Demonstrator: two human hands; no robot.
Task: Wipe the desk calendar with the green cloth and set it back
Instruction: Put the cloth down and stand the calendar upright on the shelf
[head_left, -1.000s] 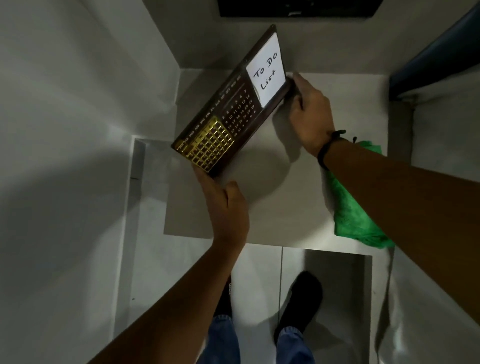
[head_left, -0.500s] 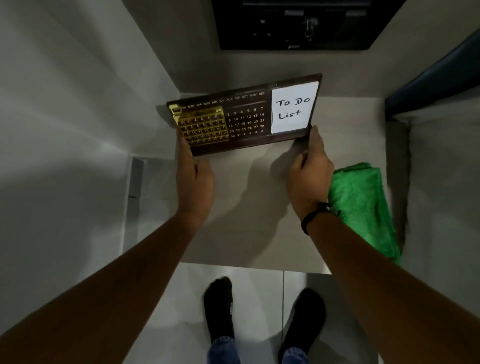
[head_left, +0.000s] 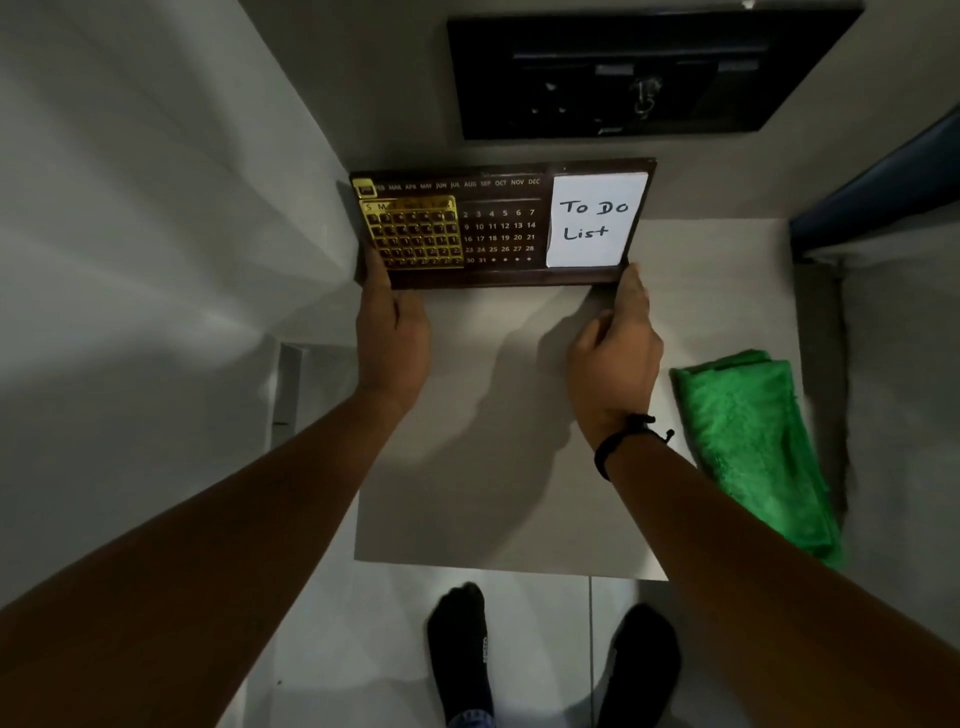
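The desk calendar (head_left: 501, 223) is a dark brown board with a gold date grid on its left and a white "To Do List" note on its right. It stands upright at the back of the small grey table (head_left: 493, 467), facing me. My left hand (head_left: 392, 332) grips its lower left corner. My right hand (head_left: 615, 358) touches its lower right corner with fingertip and thumb. The green cloth (head_left: 753, 441) lies folded along the table's right edge, apart from both hands.
A black framed panel (head_left: 644, 73) hangs on the wall just behind the calendar. White walls close in on the left, and a dark blue surface (head_left: 883, 176) is at the right. My feet in black socks (head_left: 462, 649) stand on the tiled floor below the table's front edge.
The calendar has gone from tilted and lifted to level and upright at the back of the table. Both hands followed it, and the right hand's hold has loosened to a fingertip touch.
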